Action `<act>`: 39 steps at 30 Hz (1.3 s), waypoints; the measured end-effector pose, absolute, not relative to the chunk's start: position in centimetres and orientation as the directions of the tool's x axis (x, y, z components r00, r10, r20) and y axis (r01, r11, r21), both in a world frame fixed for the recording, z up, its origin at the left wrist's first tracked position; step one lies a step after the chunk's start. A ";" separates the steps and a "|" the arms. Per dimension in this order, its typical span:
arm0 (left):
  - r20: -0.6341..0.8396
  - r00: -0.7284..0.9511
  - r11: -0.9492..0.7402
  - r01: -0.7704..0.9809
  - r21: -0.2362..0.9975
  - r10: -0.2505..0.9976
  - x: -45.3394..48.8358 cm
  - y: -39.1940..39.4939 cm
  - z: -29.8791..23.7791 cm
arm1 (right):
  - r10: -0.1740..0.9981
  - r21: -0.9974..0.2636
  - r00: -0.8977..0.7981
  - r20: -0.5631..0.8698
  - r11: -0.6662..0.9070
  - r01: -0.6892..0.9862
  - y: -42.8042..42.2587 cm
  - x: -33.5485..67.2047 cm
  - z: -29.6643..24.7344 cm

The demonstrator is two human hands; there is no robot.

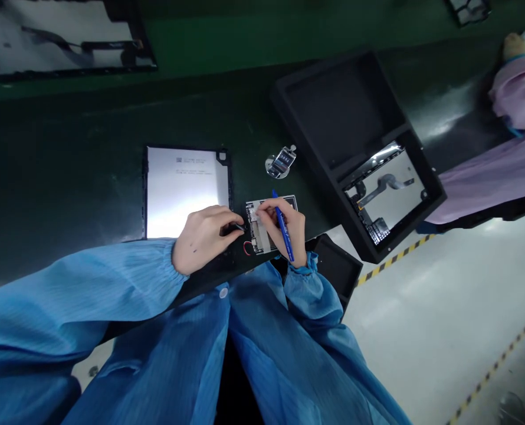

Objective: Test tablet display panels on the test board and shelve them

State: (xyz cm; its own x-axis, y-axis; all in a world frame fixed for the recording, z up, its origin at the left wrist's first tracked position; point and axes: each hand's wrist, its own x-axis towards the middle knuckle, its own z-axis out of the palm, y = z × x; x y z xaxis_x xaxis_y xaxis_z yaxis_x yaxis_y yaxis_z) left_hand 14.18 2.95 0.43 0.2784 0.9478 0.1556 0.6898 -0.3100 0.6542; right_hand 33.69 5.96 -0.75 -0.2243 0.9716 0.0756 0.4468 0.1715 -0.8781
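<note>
A small circuit board (pixel 262 233) with red wires lies at the near edge of the dark green bench. My left hand (pixel 204 236) is closed in a pinch on a thin dark tool (pixel 238 227) whose tip touches the board's left side. My right hand (pixel 284 227) rests on the board with fingers curled, holding a blue pen (pixel 284 227) that points up and away from me. A tablet frame with a white panel (pixel 185 189) lies flat just left of the board, under my left hand's knuckles.
A black foam tray (pixel 333 100) stands to the right, holding one tablet frame (pixel 386 195) in its near compartment. A shiny tape roll (pixel 281 162) sits beyond the board. Another frame (pixel 63 38) lies far left. A person in a pink sleeve (pixel 501 171) works at right.
</note>
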 end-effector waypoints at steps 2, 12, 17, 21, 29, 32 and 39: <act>0.153 0.264 -0.298 0.696 0.653 0.952 14.3 2.9 0.3 | 0.972 -0.879 -0.223 0.069 0.165 0.447 6.0 33.7 -0.7; 0.114 0.197 -0.223 0.726 0.651 0.974 14.9 2.5 0.5 | 0.971 -0.866 -0.225 0.081 0.181 0.466 6.0 33.6 -0.8; 0.128 0.196 -0.233 0.738 0.634 0.972 14.9 2.4 0.4 | 0.969 -0.854 -0.236 0.074 0.183 0.487 6.1 33.6 -0.8; 0.130 0.221 -0.252 0.720 0.647 0.967 14.8 2.7 0.2 | 0.968 -0.843 -0.241 0.069 0.186 0.506 6.2 33.6 -0.9; 0.113 0.260 -0.270 0.717 0.643 0.959 14.6 3.0 0.0 | 0.964 -0.837 -0.254 0.076 0.201 0.509 6.2 33.7 -0.9; 0.191 0.356 -0.400 0.731 0.552 0.915 14.6 2.8 -0.3 | 0.962 -0.832 -0.260 0.078 0.206 0.515 6.2 33.7 -0.9; 0.308 0.472 -0.563 0.722 0.402 0.826 14.5 2.7 -0.6 | 0.951 -0.844 -0.301 0.077 0.223 0.489 6.4 33.9 -1.0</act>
